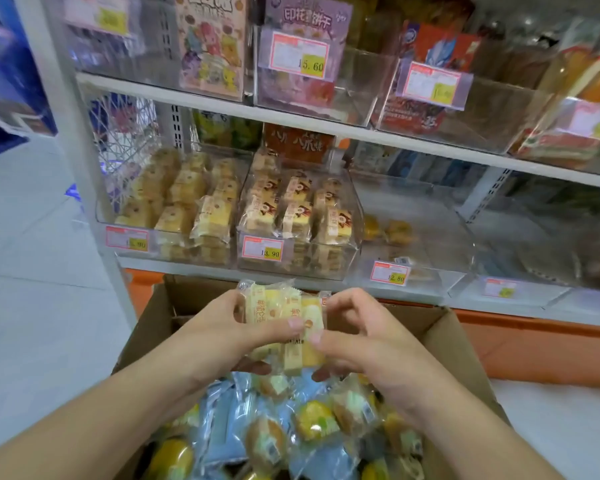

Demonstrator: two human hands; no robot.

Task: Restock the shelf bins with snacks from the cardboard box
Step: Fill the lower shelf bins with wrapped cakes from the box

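Nearest, box: cardboard box (465, 344) w/ flaps up, brown & stiff; inside a loose heap of blue packets (229, 431) & round yellow cakes (314, 422) in clear crinkly wrap.
Above box, hands: left hand (229, 327) & right hand (357, 330) both curled around a bunch of cake packets (284, 317), thumbs on top, fingers under; several pale-yellow oblong sponge pcs in slippery film, held just over the box.
Task item: that bunch, between both hands, not yet in any bin.
Mid, bins: left bin (132, 216) near full of similar yellow cakes; middle bin (355, 233) w/ banded cakes, also full-ish; right bin (458, 237) almost bare, a couple of round cakes at the back. All clear hard plastic, tilted fwd, price tags on front.
Far: upper shelf (222, 102), white metal, more clear bins & printed boxes.
Risk: film is slick, bunch is loose, so a packet could slide out on the lift. Left bin looks brim-full; extras may spill over the low front lip. Squeezing = squashed sponge. Wrong-bin mix-up likely, as the cakes look alike.
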